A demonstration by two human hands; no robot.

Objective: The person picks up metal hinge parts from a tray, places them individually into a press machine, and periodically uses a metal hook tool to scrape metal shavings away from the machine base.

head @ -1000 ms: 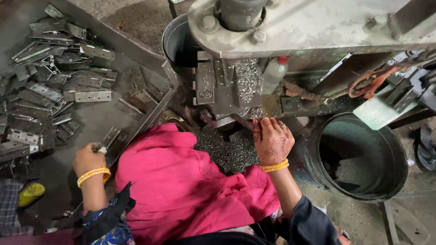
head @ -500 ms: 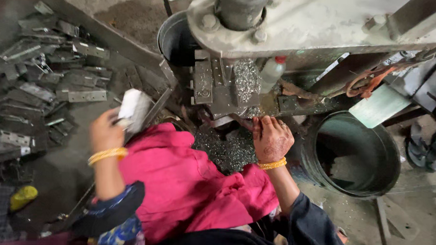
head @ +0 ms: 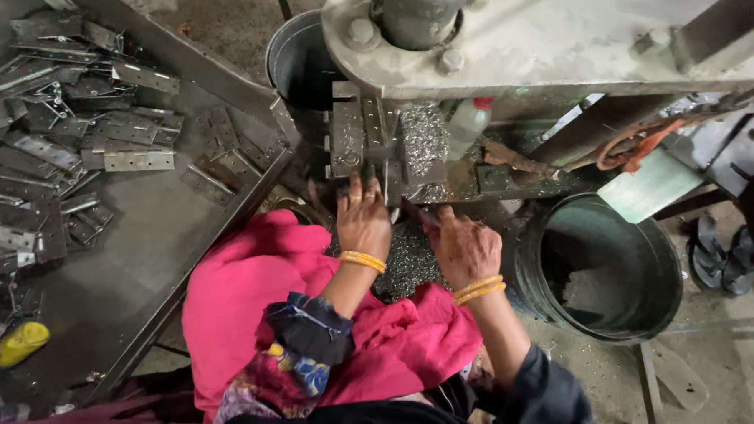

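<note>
My left hand (head: 362,221) reaches to the foot of the grey press (head: 525,42). Its fingers lie against the steel die block (head: 346,140), closed over a metal hinge that they mostly hide. My right hand (head: 465,248) rests just right of it, above a heap of shiny metal chips (head: 405,259), and grips a thin dark stick (head: 417,212) that points at the die. Both wrists wear yellow bangles. Pink cloth (head: 249,291) covers my lap.
A sloping metal tray (head: 141,254) on the left holds several loose hinges (head: 136,160). A dark bucket (head: 596,274) stands on the right, and another bucket (head: 295,59) behind the press. A small plastic bottle (head: 466,123) stands on the press base. A yellow object (head: 21,342) lies lower left, sandals (head: 718,257) far right.
My left hand lifted a hinge from the tray and swung right to the die. My right hand stayed by the chips. The camera view shifted slightly.
</note>
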